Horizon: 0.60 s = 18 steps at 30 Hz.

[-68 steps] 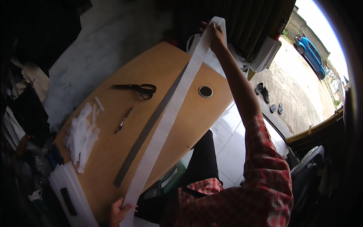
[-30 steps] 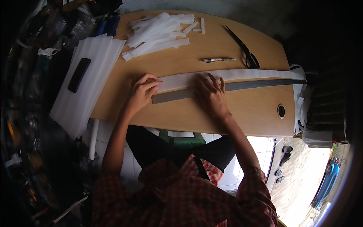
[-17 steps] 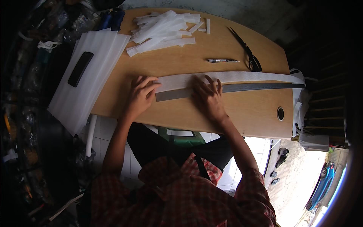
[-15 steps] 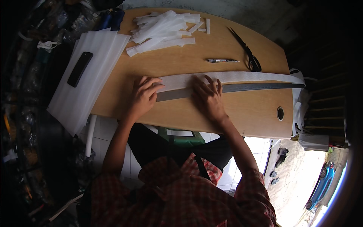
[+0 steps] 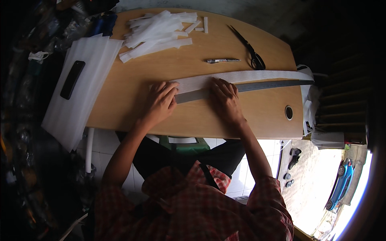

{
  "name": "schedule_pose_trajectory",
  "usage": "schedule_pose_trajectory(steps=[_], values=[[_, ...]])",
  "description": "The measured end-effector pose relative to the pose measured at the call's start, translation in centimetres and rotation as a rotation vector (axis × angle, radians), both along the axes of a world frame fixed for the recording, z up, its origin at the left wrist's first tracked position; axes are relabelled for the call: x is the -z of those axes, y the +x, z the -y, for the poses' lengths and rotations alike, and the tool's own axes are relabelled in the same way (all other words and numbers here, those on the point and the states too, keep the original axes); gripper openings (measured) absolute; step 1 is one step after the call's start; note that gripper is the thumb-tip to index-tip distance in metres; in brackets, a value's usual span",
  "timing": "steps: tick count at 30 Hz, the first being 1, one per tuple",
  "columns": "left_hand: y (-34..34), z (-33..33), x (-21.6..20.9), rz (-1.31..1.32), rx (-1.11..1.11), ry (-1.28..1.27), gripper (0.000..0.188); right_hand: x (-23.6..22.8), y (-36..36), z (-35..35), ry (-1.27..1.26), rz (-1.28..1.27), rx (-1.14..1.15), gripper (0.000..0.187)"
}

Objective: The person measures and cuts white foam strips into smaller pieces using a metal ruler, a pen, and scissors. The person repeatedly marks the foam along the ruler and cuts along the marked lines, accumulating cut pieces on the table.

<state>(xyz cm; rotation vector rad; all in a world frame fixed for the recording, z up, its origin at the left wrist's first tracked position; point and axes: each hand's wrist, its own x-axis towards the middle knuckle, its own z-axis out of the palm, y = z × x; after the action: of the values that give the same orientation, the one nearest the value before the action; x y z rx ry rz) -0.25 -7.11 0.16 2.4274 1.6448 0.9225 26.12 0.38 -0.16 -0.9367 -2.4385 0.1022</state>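
Note:
A long white foam strip (image 5: 261, 76) stretches across the table to its right edge, with a long grey ruler (image 5: 265, 84) lying along its near side. Over the left end of the strip and ruler, my left hand (image 5: 162, 103) is closed, fingers bent down onto them. My right hand (image 5: 227, 102) rests farther along, its fingers curled and bunched on the strip and its palm side covering part of the ruler. The fingertips of both hands are partly hidden.
Cut foam strips (image 5: 157, 34) lie piled at the far left, near foam sheets (image 5: 86, 76) bearing a black phone (image 5: 72, 80). A pen (image 5: 223, 60) and black scissors (image 5: 250, 50) lie beyond the ruler. The wooden table (image 5: 193, 124) has a round hole (image 5: 288, 112) at right.
The view has shifted, so the table sits farther left. My left hand has moved closer to my right along the strip, and the fingers of both hands have curled in more.

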Motion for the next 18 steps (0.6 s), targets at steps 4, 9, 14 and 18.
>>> schedule_pose_trajectory(steps=[4,9,14,18], values=[[1.5,-0.7,-0.8,-0.123,-0.059,-0.036,0.021,0.1,0.3,0.6,0.034,0.060,0.073,0.034],[2.9,-2.7,0.1,-0.110,0.040,-0.014,0.028,0.5,0.5,0.5,0.014,0.040,0.105,0.032],[4.6,-3.8,0.8,-0.084,0.141,0.054,0.037,-0.1,0.9,0.2,-0.045,-0.039,0.061,0.027],[5.0,-4.1,1.5,-0.036,0.177,0.035,0.035,-0.9,2.8,-2.4,-0.028,-0.124,0.075,0.022]])
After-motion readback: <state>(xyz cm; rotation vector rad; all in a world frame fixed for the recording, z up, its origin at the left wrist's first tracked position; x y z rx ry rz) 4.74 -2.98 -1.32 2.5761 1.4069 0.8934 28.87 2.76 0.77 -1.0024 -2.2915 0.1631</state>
